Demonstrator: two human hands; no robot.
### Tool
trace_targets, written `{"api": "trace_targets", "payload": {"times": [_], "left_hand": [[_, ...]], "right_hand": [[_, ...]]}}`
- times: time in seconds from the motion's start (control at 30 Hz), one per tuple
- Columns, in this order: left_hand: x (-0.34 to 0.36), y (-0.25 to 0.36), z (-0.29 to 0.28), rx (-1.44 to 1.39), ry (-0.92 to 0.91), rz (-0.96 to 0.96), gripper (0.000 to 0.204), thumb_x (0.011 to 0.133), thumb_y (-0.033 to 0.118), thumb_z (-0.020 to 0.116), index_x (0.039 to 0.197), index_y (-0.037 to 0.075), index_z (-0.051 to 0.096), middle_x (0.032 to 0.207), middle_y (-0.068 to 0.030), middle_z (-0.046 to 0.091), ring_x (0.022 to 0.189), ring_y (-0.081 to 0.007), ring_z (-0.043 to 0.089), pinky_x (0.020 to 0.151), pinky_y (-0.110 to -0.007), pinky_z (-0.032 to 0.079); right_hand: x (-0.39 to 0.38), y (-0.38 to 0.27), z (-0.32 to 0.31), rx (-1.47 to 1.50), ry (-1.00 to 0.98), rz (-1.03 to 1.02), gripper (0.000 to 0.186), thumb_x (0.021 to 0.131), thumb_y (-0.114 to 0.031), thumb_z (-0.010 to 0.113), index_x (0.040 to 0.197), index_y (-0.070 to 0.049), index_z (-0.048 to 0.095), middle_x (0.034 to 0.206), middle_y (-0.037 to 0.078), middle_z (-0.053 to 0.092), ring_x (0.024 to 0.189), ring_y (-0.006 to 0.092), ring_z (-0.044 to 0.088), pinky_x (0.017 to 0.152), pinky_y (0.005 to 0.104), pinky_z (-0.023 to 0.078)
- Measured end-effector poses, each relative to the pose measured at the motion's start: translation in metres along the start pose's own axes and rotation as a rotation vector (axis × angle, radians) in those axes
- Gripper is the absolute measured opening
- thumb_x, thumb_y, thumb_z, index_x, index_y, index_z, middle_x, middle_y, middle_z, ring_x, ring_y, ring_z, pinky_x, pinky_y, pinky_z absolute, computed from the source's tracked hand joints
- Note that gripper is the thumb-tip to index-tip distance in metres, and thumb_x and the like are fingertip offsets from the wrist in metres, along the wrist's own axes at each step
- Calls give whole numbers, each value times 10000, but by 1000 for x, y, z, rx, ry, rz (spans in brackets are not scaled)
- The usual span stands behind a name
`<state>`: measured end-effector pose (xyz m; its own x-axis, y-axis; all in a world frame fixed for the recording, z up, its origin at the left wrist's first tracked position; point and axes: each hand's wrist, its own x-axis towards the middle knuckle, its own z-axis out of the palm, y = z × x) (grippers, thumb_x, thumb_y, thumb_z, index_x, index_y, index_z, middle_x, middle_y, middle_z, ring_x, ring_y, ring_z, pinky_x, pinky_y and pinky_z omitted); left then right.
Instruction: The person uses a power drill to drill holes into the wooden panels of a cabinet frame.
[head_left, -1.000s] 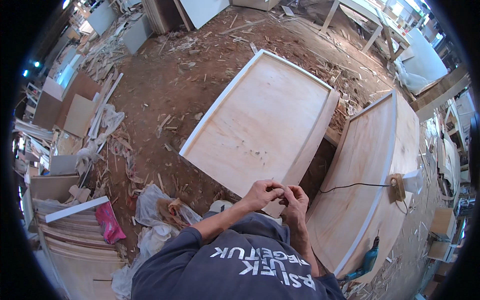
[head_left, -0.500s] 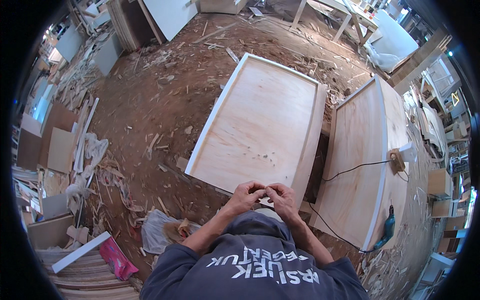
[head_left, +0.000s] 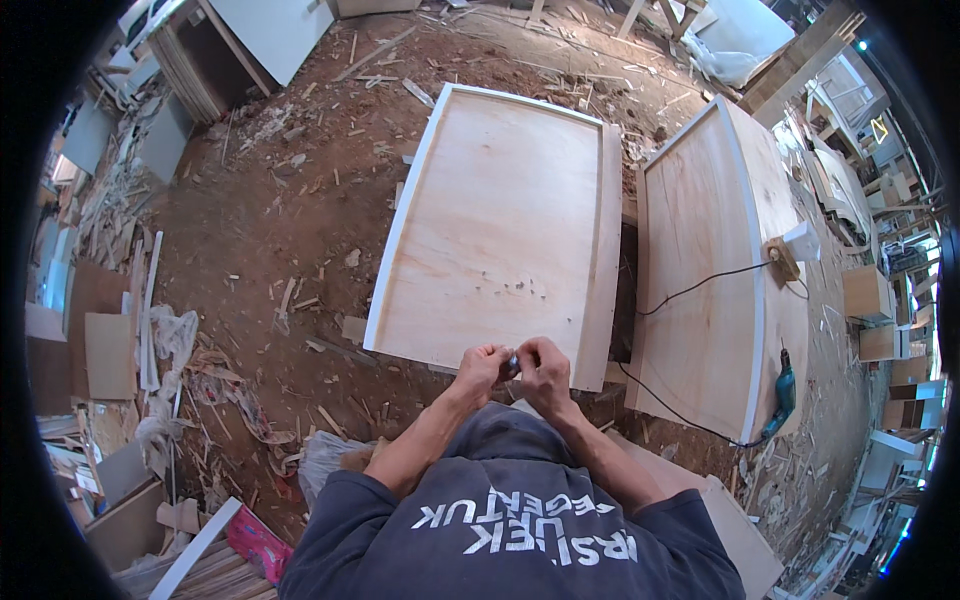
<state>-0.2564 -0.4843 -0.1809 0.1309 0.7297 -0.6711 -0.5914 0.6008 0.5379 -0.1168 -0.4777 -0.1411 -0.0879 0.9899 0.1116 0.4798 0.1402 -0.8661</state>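
My left hand [head_left: 482, 369] and my right hand [head_left: 545, 371] meet over the near edge of a pale wooden panel [head_left: 490, 210] with a white-edged frame. Both hands have their fingers closed. Between the fingertips sits a small, shiny, greyish piece [head_left: 514, 362], too small to name and partly covered by the fingers. I cannot tell which hand bears more of it. Scattered on the panel just beyond my hands lie several tiny grey pieces of hardware [head_left: 520, 287].
A second wooden cabinet [head_left: 695, 240] stands on the right. On it rest a teal power drill [head_left: 781, 398] with a black cord [head_left: 690, 295] and a small wooden block [head_left: 783, 262] with a white top. Wood scraps litter the dirt floor [head_left: 260, 220]. Boards [head_left: 108, 355] lean at left.
My view has shifted, so the panel and cabinet sit higher and further left. My fingers have moved apart slightly, and a small shiny piece now shows between them.
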Motion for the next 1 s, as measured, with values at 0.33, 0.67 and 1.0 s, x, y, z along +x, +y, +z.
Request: {"api": "trace_targets", "payload": {"times": [0.33,0.67,1.0], "left_hand": [[112,-2,15,-186,403,-172,157,938,59,549,968,-85,602,853,-172,691,666,-227,716,567,-293,639],[104,-21,10,-227,206,-192,166,983,151,561,1075,13,561,944,-112,680,764,-201,698,603,-264,615],[136,-41,47,286,290,299,133,969,122,652,1080,57,620,928,-31,648,779,-114,641,623,-258,568]], "right_hand": [[87,111,37,566,203,947,54,857,21,594,865,73,607,762,146,655,604,209,671,520,307,599],[108,143,9,807,-105,1186,138,951,-86,575,1005,42,570,907,161,684,532,100,552,380,220,430],[111,160,-2,1055,-208,1114,105,1004,-164,584,985,-61,591,841,16,610,528,19,424,353,155,307]]}}
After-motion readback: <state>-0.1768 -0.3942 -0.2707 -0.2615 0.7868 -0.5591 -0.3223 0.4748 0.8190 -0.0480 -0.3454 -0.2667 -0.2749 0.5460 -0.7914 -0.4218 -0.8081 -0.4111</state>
